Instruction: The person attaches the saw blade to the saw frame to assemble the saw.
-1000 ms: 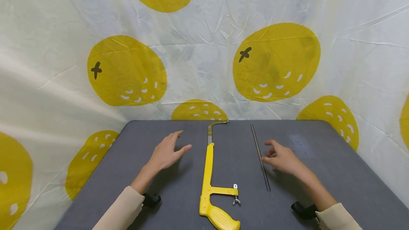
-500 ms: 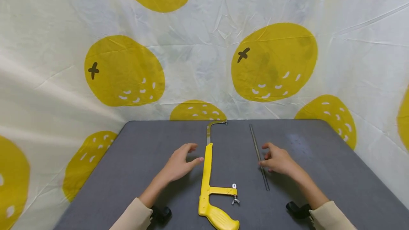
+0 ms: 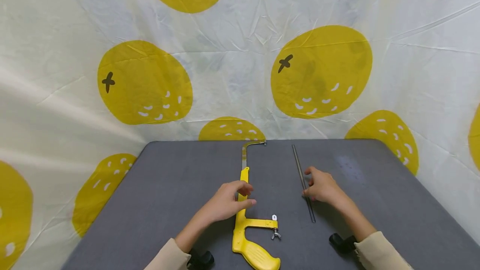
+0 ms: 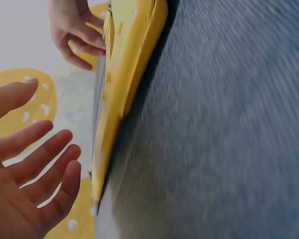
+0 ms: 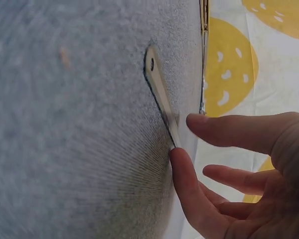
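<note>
A yellow hacksaw frame [image 3: 240, 230] lies lengthwise on the dark table, its moulded handle [image 3: 260, 255] nearest me and its bent metal arm at the far end. My left hand [image 3: 226, 202] hovers over the frame's long bar, thumb and fingers spread. The left wrist view shows that hand [image 4: 27, 172] apart from the frame [image 4: 124, 64], palm bare. To the right lies a thin hacksaw blade [image 3: 298, 161]. Thumb and index finger of my right hand [image 3: 322, 186] stand parted at its sides; in the right wrist view the index fingertip [image 5: 181, 162] is right at the blade [image 5: 158, 89].
A wing nut [image 3: 276, 234] sticks out from the frame's yellow crosspiece. The grey table [image 3: 180, 157] ends at a white cloth [image 3: 236, 82] printed with yellow fruit, which hangs behind and at both sides.
My left hand has moved right and nearer me, from beside the frame to over its bar. My right hand has shifted slightly along the blade toward me. Frame and blade stay put.
</note>
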Motion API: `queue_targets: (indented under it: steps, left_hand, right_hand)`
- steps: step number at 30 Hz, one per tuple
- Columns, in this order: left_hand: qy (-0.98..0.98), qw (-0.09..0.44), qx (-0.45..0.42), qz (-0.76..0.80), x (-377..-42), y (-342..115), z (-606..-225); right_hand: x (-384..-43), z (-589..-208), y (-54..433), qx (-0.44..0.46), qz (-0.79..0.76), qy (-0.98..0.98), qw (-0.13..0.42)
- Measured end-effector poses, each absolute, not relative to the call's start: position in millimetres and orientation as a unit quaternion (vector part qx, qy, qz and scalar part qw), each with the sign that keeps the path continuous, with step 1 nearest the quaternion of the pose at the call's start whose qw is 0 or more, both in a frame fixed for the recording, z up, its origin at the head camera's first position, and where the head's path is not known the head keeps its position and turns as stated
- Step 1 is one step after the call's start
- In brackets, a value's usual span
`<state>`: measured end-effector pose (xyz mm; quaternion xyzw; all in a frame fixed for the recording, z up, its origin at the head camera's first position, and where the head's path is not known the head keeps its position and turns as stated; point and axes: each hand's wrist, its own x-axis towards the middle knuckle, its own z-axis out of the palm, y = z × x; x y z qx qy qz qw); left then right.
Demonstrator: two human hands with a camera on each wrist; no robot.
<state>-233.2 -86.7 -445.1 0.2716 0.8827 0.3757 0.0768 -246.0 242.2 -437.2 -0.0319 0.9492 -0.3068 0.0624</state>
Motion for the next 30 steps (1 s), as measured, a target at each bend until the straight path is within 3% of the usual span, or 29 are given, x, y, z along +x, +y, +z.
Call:
queue_targets:
  steps: [12, 30]
  left_hand:
    - [0.89, 0.142, 0.329, 0.282, -223.0, -71.9, -449.0]
    - [0.901, 0.152, 0.346, 0.214, -215.6, -66.6, -451.6]
  right_hand:
    - [-244.4, -444.8, 236.2, -0.043, -0.255, 0.966, 0.021]
    - [-241.0, -444.5, 233.0, -0.013, -0.272, 0.962, 0.029]
